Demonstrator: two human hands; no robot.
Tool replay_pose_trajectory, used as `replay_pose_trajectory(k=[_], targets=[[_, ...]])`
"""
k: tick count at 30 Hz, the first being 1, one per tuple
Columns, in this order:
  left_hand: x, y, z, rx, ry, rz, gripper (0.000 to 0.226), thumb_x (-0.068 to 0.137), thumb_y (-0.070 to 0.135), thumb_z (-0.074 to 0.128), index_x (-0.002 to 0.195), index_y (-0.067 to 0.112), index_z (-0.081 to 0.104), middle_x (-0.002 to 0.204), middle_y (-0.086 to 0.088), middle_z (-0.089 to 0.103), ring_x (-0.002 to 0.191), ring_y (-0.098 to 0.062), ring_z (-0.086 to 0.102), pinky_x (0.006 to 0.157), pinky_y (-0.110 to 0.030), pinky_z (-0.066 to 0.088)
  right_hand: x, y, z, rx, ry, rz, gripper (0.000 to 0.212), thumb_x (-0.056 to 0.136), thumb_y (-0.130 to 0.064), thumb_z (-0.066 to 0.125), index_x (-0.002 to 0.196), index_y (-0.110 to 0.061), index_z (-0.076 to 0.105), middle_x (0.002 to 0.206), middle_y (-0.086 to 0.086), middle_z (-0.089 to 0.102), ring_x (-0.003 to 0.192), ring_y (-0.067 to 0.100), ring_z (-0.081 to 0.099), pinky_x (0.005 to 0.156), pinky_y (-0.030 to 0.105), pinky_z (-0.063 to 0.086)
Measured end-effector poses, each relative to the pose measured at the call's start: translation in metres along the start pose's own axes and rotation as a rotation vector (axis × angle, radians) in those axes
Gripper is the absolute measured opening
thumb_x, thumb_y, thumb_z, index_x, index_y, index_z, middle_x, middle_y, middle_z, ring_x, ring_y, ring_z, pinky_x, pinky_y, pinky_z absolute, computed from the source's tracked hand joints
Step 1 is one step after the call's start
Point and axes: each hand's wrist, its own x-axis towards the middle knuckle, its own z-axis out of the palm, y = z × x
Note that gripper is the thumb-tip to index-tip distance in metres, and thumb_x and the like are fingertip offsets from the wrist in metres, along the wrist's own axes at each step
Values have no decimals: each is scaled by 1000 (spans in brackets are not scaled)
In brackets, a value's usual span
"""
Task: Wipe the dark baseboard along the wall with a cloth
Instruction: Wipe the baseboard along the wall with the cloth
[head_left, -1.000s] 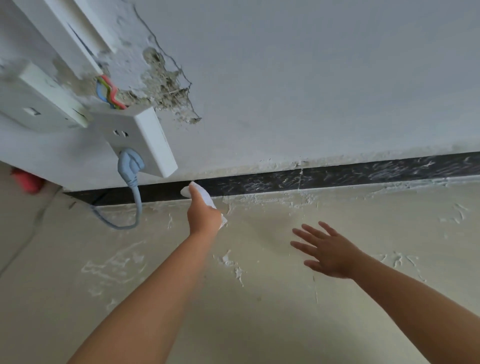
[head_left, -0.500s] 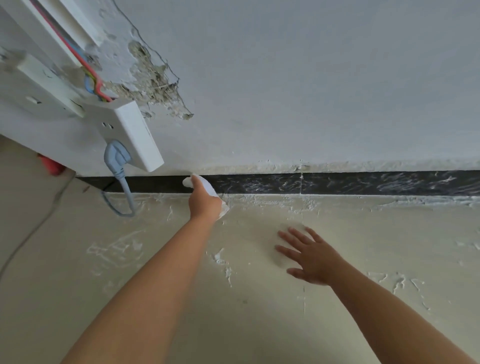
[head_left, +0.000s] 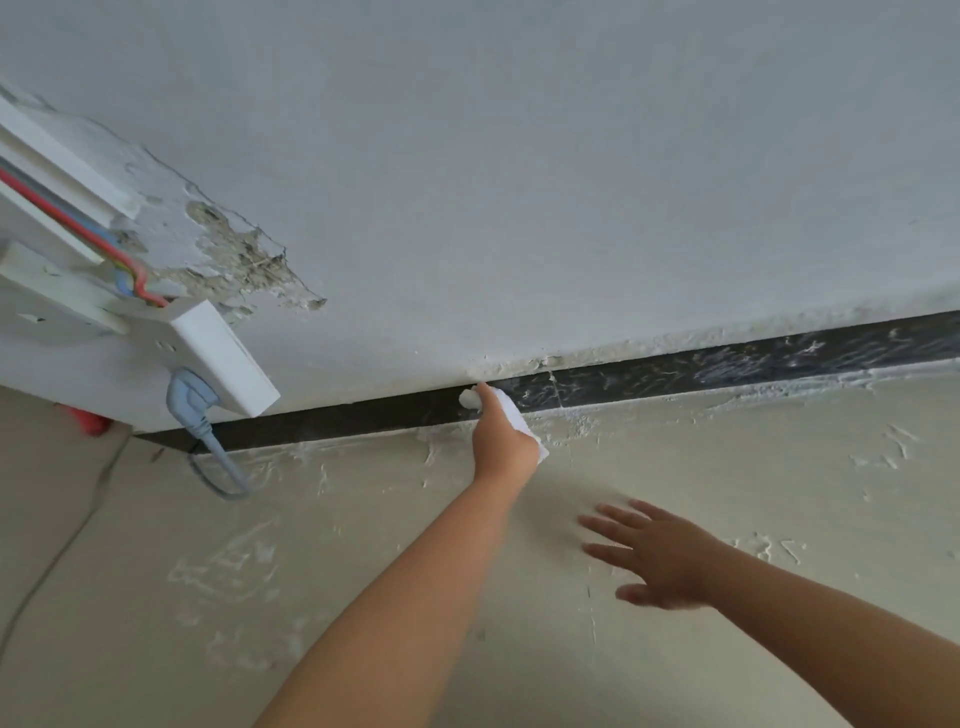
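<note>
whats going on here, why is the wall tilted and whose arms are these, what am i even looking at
This is a person, not a machine. The picture comes from a wide-angle camera worn on their head, looking forward and down, hence the tilt. The left hand holds a white cloth against the dark baseboard where wall meets floor. The right hand is spread open near the floor, holding nothing. To the left, a white socket box hangs off the damaged wall with a grey-blue plug in it. The floor carries white plaster smears.
</note>
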Motion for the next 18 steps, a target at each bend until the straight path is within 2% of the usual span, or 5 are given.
replay_pose_trajectory(k=[2,5,8,13,18], targets=[[-1,-9,5,-41,-49,44,71,88,-5,35,145,19,0,137,-19,40,102,-22,46,61,-4,27,1,2,-4,41,7,35,60,33,-79,68,85,-49,69,100,-20,68,91,-1,65,91,22,32],[-3,-18,-5,-204,65,-48,68,91,-1,30,145,28,-1,143,-15,32,112,-23,42,64,-9,33,1,1,1,-144,-35,57,61,40,-76,69,94,-48,68,132,-8,52,129,4,39,110,35,1],[0,-37,-28,-154,199,-34,69,91,-3,29,145,26,-3,145,-14,30,110,-26,45,70,-11,30,3,-5,19,-208,52,119,62,48,-74,65,104,-47,64,150,12,-25,137,25,-27,108,41,-6],[21,-45,-50,-78,188,-22,79,86,-13,31,144,29,-3,149,-10,23,122,-30,43,87,-30,44,6,-18,34,-223,124,239,61,53,-70,66,107,-41,65,146,11,-35,136,27,-29,106,43,-2],[8,-18,-16,-266,154,-21,75,85,-12,30,145,26,5,147,-7,29,126,-25,39,91,-28,37,4,-22,39,-343,228,246,51,81,-61,24,106,-43,65,145,11,-36,135,27,-30,107,43,-4]])
